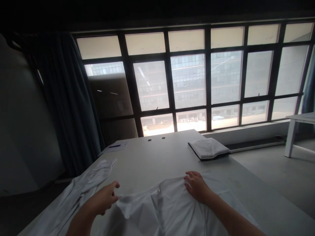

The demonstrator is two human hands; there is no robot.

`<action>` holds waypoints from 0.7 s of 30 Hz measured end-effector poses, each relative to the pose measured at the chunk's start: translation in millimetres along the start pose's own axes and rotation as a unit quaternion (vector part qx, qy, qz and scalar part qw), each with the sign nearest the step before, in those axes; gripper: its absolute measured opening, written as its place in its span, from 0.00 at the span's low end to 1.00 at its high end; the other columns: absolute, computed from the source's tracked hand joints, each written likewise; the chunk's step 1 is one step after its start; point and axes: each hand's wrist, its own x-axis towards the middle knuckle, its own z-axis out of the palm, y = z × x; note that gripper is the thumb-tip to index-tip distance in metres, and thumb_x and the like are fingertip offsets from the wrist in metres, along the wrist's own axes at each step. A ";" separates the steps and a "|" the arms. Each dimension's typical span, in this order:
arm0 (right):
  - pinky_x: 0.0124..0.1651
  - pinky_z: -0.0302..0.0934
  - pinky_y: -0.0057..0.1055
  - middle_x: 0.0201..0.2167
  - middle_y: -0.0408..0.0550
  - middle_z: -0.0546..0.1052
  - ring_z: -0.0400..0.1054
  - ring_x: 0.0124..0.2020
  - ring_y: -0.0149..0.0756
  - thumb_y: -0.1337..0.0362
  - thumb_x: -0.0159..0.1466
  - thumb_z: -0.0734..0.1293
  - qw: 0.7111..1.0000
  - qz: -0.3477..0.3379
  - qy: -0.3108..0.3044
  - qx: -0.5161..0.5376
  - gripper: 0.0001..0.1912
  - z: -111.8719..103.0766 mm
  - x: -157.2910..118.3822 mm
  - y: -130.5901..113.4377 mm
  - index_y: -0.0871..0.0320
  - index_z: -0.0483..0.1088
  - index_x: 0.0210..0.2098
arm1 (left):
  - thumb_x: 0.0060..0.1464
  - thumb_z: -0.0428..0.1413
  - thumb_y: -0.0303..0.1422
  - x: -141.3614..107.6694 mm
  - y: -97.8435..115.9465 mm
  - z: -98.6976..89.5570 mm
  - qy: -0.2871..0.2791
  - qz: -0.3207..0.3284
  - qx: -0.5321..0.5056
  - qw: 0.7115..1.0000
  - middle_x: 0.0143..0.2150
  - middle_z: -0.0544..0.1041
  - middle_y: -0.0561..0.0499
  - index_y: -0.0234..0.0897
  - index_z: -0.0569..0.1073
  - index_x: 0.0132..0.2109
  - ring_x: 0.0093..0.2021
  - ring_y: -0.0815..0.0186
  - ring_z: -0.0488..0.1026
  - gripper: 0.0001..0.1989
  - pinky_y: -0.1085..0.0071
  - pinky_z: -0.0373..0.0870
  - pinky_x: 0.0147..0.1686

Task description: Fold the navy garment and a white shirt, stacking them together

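Note:
A white cloth (152, 209) with creases and folds lies spread over the near part of the white table. My right hand (197, 187) rests on its far right part, palm down with the fingers a little apart. At the cloth's far left corner is my left hand (105, 197), its fingers curled and the corner of the cloth at its fingertips. That corner is lifted off the table. Whether the left fingers pinch the fabric is hard to make out.
On the white table (152, 157), a crumpled white garment (91, 178) lies along the left edge. Folded white cloth (208, 148) sits on a dark flat item at the right. A pen (114, 146) rests on paper at the far left. Windows stand behind; another white table (292, 137) is at far right.

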 end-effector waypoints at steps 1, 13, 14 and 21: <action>0.66 0.46 0.43 0.57 0.54 0.73 0.62 0.60 0.47 0.63 0.65 0.63 1.000 -0.010 -0.003 -0.007 0.16 -2.3 0.1 -3.5 0.54 0.75 0.51 | 0.44 0.59 0.46 10.5 -10.0 8.5 -0.021 -0.025 -0.009 0.999 0.33 0.77 0.49 0.40 0.68 0.54 0.27 0.58 0.76 0.30 0.69 0.69 0.20; 0.49 0.58 0.31 0.37 0.47 0.78 0.69 0.42 0.38 0.65 0.63 0.63 0.987 -0.042 -0.084 0.134 0.09 -2.8 -3.1 -56.8 0.53 0.76 0.37 | 0.43 0.58 0.49 64.8 -58.5 51.8 -0.005 -0.039 -0.124 0.992 0.27 0.77 0.54 0.40 0.70 0.47 0.30 0.58 0.78 0.25 0.69 0.69 0.24; 0.48 0.58 0.30 0.37 0.47 0.78 0.69 0.41 0.38 0.65 0.62 0.64 0.983 -0.038 -0.084 0.158 0.09 0.7 -1.0 -60.2 0.53 0.76 0.37 | 0.44 0.58 0.49 67.5 -60.5 53.5 0.002 -0.033 -0.140 0.990 0.29 0.77 0.54 0.40 0.70 0.47 0.31 0.59 0.78 0.25 0.70 0.70 0.25; 0.37 0.60 0.26 0.35 0.45 0.81 0.72 0.34 0.34 0.64 0.64 0.64 0.970 0.020 -0.099 0.223 0.12 32.7 48.2 -85.8 0.55 0.76 0.45 | 0.36 0.63 0.42 81.3 -77.6 65.6 0.044 -0.057 -0.183 0.980 0.19 0.71 0.57 0.39 0.71 0.39 0.25 0.58 0.75 0.20 0.70 0.66 0.22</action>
